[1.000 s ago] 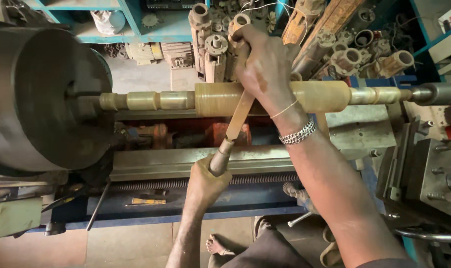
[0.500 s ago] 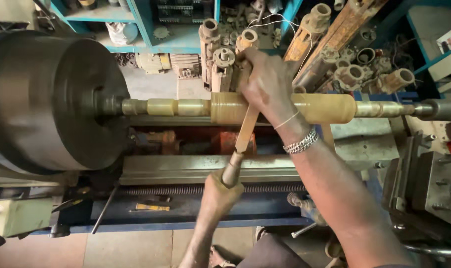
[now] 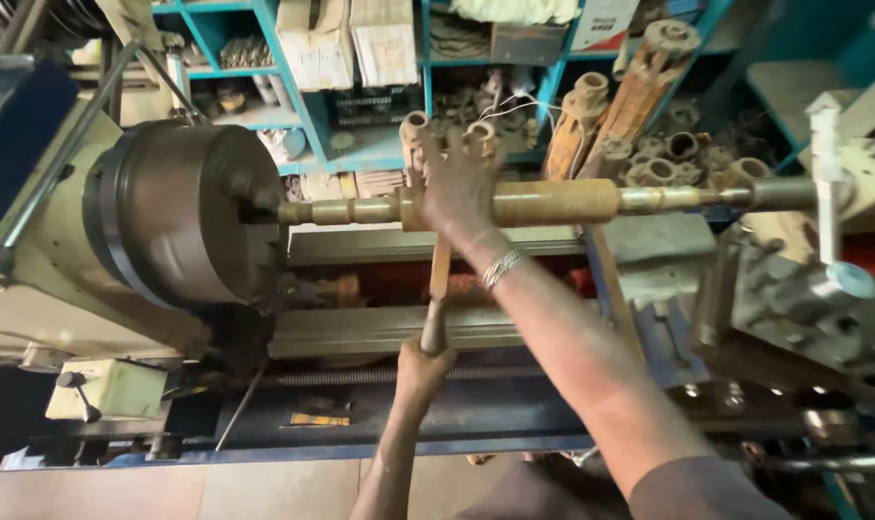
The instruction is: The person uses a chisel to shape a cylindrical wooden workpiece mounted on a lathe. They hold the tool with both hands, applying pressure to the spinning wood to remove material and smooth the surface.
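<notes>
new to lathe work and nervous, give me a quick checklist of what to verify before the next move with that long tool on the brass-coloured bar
1. Left hand grips the tool handle: ok.
2. Right hand steadies the tool on the workpiece: ok.
3. Workpiece seated in the chuck: ok, its end enters the jaws.
4. Far end supported at the tailstock: cannot tell.
5. Bracelet clear of the bar: not ok, it hangs close below it.
6. Spindle stopped or turning: cannot tell.

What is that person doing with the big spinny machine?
A person stands at a lathe. A long brass-coloured rod is held in its round chuck. The right hand rests on top of the rod, and the left hand grips the handle of a long tool that reaches up to it.
</notes>
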